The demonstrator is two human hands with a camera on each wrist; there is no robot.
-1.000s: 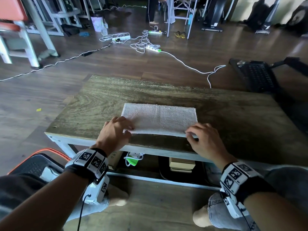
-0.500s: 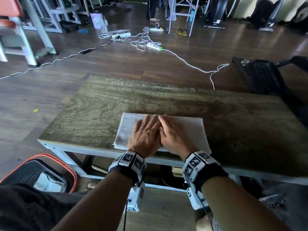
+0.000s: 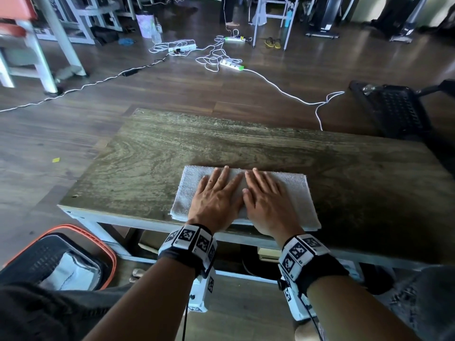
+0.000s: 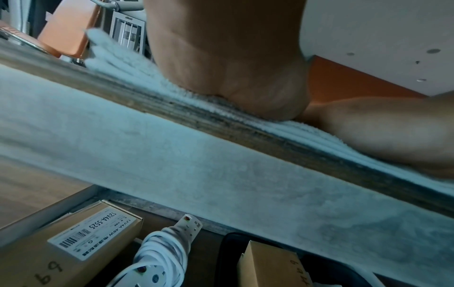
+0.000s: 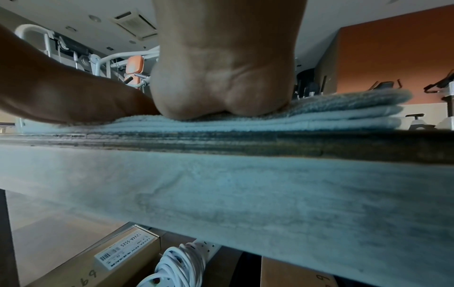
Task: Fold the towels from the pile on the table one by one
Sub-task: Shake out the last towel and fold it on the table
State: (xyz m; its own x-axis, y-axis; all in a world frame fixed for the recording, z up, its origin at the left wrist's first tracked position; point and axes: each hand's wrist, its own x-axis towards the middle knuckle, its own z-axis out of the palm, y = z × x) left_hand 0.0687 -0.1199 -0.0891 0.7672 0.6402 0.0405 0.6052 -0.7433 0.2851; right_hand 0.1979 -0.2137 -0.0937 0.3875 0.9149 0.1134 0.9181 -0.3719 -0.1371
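Note:
A white towel (image 3: 293, 190), folded into a thick rectangle, lies at the near edge of the wooden table (image 3: 221, 148). My left hand (image 3: 216, 193) and right hand (image 3: 266, 195) press flat on its middle, side by side, fingers straight and pointing away from me. In the left wrist view the heel of my left hand (image 4: 230, 77) sits on the stacked towel (image 4: 294, 134) layers. The right wrist view shows my right hand (image 5: 221, 87) pressing the layered towel (image 5: 343, 112) at the table edge. No towel pile shows on the table.
An orange-rimmed black basket (image 3: 56, 262) holding white cloth stands on the floor at my left. A black crate (image 3: 394, 109) sits beyond the table's right end. Cardboard boxes (image 4: 73, 250) and a coiled white power strip (image 4: 162, 254) lie under the table. Cables (image 3: 270, 80) cross the floor.
A second ago my hands held the towel's near corners, far apart. They came together on its middle and now press flat, fingers reaching slightly farther across it.

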